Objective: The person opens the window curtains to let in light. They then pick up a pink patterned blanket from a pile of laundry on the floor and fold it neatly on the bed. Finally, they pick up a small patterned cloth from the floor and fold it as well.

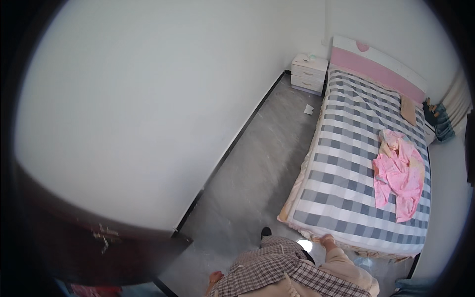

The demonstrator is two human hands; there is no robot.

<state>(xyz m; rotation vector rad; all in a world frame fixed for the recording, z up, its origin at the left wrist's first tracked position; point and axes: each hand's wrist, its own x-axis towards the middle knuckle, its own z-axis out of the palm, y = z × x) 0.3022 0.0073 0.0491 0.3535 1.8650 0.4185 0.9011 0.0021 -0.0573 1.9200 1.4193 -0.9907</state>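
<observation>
My left hand (215, 276) hangs low beside my plaid garment (259, 265), over the grey floor. Its fingers look loosely curled, and nothing shows in it. My right hand (327, 241) reaches out from a beige sleeve (343, 261) to the foot edge of the bed. It is at the frilled bed skirt (367, 252); whether it grips the cloth is too small to tell. A grey-and-white checked bedsheet (345, 163) covers the mattress, with some creases near the headboard. A crumpled pink garment (402, 174) lies on the right part of the sheet.
A pink-and-white headboard (374, 67) stands at the far end beside a white nightstand (308, 74). White paper (308, 109) lies on the grey floor (256, 148). A tan cloth item (408, 111) rests on the bed. Dark brown furniture (92, 256) with a metal handle stands left.
</observation>
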